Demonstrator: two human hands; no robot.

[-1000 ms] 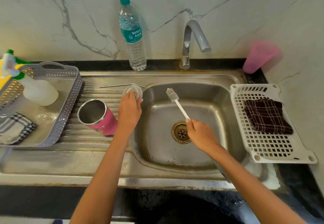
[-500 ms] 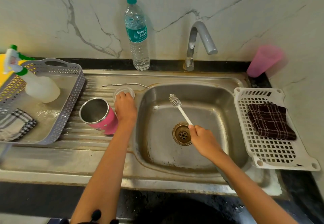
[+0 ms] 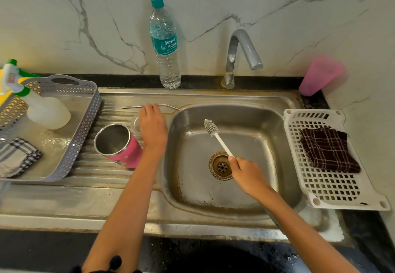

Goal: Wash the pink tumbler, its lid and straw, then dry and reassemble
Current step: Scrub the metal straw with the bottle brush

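Left hand (image 3: pixel 152 123) palm-down, fingers (image 3: pixel 149 110) extended; right hand (image 3: pixel 245 173) grips the brush (image 3: pixel 218 139)

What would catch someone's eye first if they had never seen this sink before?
The white bottle brush stands out first: the right hand grips it tilted above the steel sink basin, near the drain. Next comes the pink tumbler, lying on its side on the drainboard beside the left hand, which touches the metal straw.

The pink steel-lined tumbler (image 3: pixel 118 144) lies on its side on the ribbed steel drainboard (image 3: pixel 89 167), its open mouth facing up and left. Just behind it the clear round lid (image 3: pixel 135 124) lies flat, partly hidden. The thin bent metal straw (image 3: pixel 132 107) lies along the drainboard's back, near the lid.
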